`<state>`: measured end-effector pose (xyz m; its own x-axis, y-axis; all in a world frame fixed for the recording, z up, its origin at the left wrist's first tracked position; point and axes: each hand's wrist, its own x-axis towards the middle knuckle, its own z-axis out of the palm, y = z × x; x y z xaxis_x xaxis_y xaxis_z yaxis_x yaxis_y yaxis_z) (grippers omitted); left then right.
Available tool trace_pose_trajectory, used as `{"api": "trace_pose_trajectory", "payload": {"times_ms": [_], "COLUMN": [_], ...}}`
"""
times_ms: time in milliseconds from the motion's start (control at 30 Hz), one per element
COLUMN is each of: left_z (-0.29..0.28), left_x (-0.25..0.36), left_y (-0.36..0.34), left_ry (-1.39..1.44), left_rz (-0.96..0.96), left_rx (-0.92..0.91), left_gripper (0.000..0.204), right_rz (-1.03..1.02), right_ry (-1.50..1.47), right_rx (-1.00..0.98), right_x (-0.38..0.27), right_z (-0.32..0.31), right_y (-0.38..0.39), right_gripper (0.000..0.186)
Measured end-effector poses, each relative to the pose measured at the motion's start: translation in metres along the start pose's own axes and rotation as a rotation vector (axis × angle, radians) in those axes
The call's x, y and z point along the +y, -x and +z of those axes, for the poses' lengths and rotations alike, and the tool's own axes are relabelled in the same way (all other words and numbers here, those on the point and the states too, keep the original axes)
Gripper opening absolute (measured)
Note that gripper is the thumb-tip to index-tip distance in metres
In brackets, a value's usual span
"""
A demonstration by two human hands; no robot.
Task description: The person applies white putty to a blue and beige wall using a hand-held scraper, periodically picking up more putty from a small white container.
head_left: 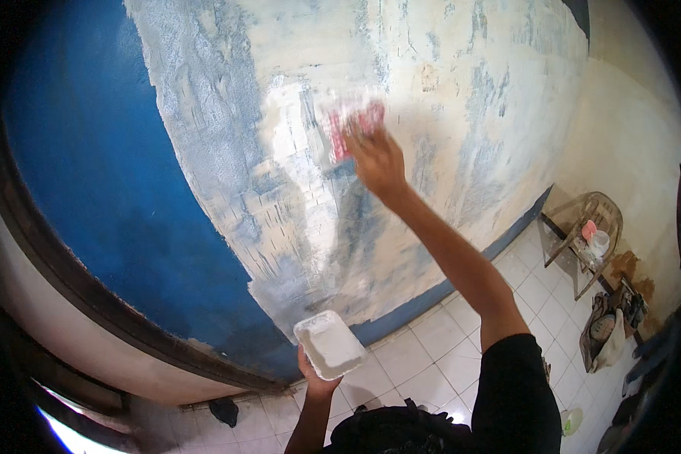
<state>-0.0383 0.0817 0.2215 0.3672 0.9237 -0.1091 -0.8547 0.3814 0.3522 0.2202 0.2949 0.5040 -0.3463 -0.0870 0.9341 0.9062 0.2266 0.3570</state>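
My right hand [367, 151] grips a blurred pink spreader [337, 129] smeared with white, held at or against the patchy white wall [477, 151]; I cannot tell exactly whether it touches. Beside it runs a bright streak of white paste [286, 117]. Low in front of me, my left hand [318, 374] holds a white rectangular tray [329, 340] by its left side, with white paste inside. The left part of the wall [91, 189] is blue with a ragged white edge.
A chair [598, 212] at the right carries a white container and a pink item. Bags [605, 329] lie by the side wall. Below are floor tiles [439, 333], a dark object [223, 410] at lower left and a dark curved doorframe [34, 242] at left.
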Motion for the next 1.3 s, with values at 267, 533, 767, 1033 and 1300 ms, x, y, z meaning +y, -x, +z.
{"api": "trace_pose_trajectory", "payload": {"times_ms": [267, 533, 767, 1033, 1300], "left_z": [-0.006, 0.009, 0.018, 0.014, 0.019], "left_x": [0.009, -0.003, -0.012, -0.008, -0.012], "left_y": [-0.005, -0.006, 0.0, 0.012, 0.014], "left_ry": [-0.009, -0.034, -0.063, -0.006, 0.004], "left_rz": [-0.023, 0.007, 0.0, 0.02, 0.028], "left_rx": [0.019, -0.042, -0.055, -0.011, -0.074], "left_gripper": [0.073, 0.076, 0.075, 0.073, 0.075], "right_rz": [0.122, 0.132, 0.072, 0.099, 0.07], "right_ry": [-0.205, -0.086, -0.073, -0.227, -0.115], "right_rx": [-0.327, -0.178, -0.135, -0.461, -0.051], "right_x": [-0.059, 0.0, -0.012, -0.068, -0.018], "right_z": [-0.066, -0.073, -0.019, -0.088, -0.06], "right_y": [0.15, -0.01, 0.059, 0.175, -0.013], "right_gripper": [0.043, 0.042, 0.04, 0.045, 0.044]}}
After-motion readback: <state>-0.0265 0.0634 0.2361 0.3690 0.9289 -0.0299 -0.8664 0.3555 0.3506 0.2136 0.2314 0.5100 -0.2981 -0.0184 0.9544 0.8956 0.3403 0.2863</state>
